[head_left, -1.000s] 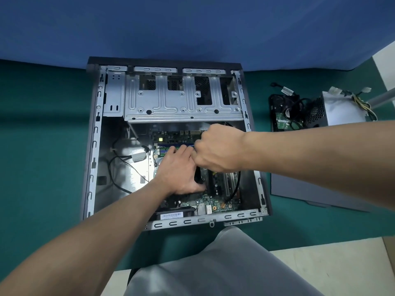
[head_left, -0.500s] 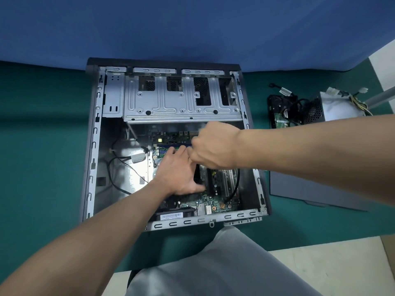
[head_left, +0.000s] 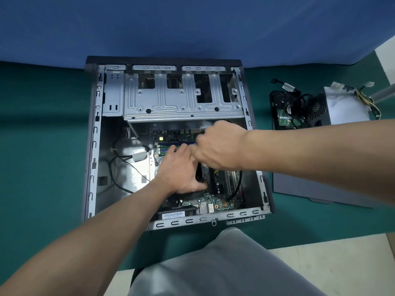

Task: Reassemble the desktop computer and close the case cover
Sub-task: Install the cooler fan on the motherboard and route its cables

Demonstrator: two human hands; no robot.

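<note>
Inside the open case, mid table, both hands work at the board: 1 case, 1 board, 2 hands. L hand lies flat, released, grasping nothing. R hand is curled, can't tell around what. Prob. seating a part. Next needs power supply (1), far right, fitted, then cover (1), right of case.

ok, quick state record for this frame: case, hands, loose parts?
case: open, lying on the green mat
left hand: flat on the motherboard, fingers reaching toward the memory slots
right hand: curled above the board, beside the left hand; what it holds is hidden
outside case: power supply and grey panel, on the right
</note>
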